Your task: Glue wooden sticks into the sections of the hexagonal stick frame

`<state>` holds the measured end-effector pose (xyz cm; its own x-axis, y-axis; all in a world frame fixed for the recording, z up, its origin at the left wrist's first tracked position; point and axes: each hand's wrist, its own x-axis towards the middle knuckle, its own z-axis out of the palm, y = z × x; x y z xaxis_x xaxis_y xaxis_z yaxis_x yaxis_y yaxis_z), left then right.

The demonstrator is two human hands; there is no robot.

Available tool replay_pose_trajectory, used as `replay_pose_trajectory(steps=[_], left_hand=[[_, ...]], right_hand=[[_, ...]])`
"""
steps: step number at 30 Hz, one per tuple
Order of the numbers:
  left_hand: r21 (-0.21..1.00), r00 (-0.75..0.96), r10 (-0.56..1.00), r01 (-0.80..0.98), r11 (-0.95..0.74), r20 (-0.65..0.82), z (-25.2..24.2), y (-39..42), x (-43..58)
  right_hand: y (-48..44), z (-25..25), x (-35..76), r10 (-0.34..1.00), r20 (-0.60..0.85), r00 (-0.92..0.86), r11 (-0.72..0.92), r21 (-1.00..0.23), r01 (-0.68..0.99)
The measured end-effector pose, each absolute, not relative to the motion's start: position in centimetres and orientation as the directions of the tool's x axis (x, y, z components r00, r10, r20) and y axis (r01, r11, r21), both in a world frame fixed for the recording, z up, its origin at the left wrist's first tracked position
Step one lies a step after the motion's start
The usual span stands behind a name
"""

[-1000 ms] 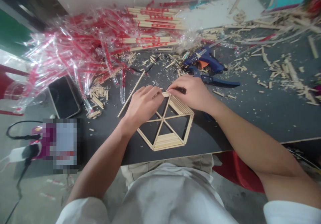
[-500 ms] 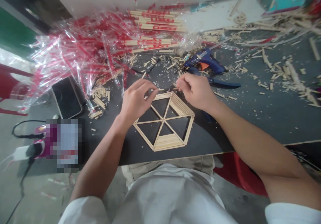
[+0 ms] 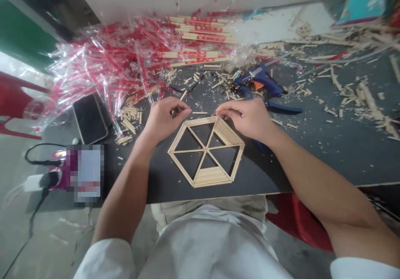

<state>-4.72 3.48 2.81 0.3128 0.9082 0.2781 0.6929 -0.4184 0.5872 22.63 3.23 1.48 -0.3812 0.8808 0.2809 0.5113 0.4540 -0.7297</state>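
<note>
A flat hexagonal frame of pale wooden sticks [image 3: 186, 150] lies on the dark table, with spokes meeting in its middle. Rows of sticks fill part of its upper right and bottom sections. My left hand [image 3: 165, 118] is closed in a pinch just above the frame's upper left corner; anything between thumb and forefinger is too small to make out. At the upper right corner, my right hand [image 3: 248, 115] has its fingertips pressed together, close to the frame or touching it. What they pinch is hidden. Between the hands, a short stick [image 3: 200, 113] lies beyond the frame's far edge.
A blue glue gun [image 3: 265, 80] and blue-handled pliers [image 3: 284, 108] lie beyond my right hand. Red-and-clear wrappers [image 3: 103, 62] heap at the back left, beside wrapped chopsticks [image 3: 203, 37]. A phone [image 3: 90, 119] and a purple power strip [image 3: 59, 166] are left. Cut stick pieces litter the table.
My right hand has come down to the frame's upper right corner, its fingers straighter. The left hand has drawn slightly left, and the view has shifted a little.
</note>
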Motion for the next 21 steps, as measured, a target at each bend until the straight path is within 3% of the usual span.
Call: replay_pose_trajectory(steps=[4,9,16,21], left_hand=[[0.577,0.371,0.895,0.685,-0.445,0.25,2.4,3.6,-5.1],[0.532,0.427,0.874,0.696,-0.482,0.234,2.8,3.1,-4.7],[0.174,0.61,0.765,0.747,-0.642,0.206,3.7,1.5,-3.1],[0.073,0.634,0.747,0.751,-0.656,0.201,3.8,1.2,-2.6]], right_hand=[[3.0,1.5,22.6,0.882,0.309,-0.355,0.455,-0.757,0.469],[3.0,1.8,22.5,0.907,0.312,-0.282,0.419,-0.731,0.538],[3.5,1.1,22.7,0.896,0.322,-0.305,0.443,-0.673,0.593],[3.6,0.8,22.6,0.896,0.297,-0.331,0.441,-0.689,0.575]])
